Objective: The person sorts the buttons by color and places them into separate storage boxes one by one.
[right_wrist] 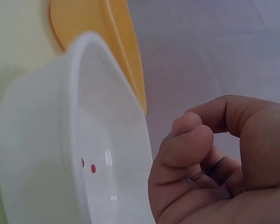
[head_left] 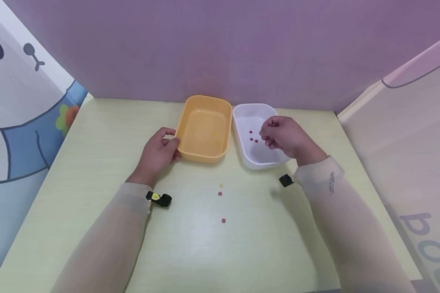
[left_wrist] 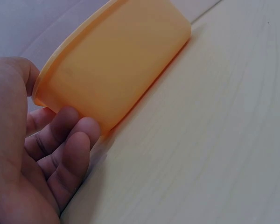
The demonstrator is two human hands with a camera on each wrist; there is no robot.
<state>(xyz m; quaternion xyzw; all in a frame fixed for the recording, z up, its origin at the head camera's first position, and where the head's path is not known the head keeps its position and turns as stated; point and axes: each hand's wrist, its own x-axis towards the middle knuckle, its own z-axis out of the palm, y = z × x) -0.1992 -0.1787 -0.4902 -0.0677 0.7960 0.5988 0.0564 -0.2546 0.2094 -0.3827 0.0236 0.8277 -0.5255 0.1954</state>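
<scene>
At the left side of a shallow orange tray (head_left: 201, 126), my left hand (head_left: 157, 150) grips the rim; the left wrist view shows curled fingers (left_wrist: 77, 154) against its outer wall. My right hand (head_left: 284, 136) hovers over a white tray (head_left: 246, 116), thumb and fingertips drawn together. No object shows between them in the right wrist view, where the hand (right_wrist: 200, 163) is beside the white wall (right_wrist: 37, 140). Inside the white tray lie several small red discs (head_left: 251, 139). Faint yellow spots show on the orange tray's floor.
On the pale table (head_left: 190, 252) in front of the trays lie a yellow disc (head_left: 221, 185), a red disc (head_left: 220, 194) close by it, and another red disc (head_left: 223, 221) nearer me. A purple wall (head_left: 220, 49) rises behind the trays, with printed panels on both sides.
</scene>
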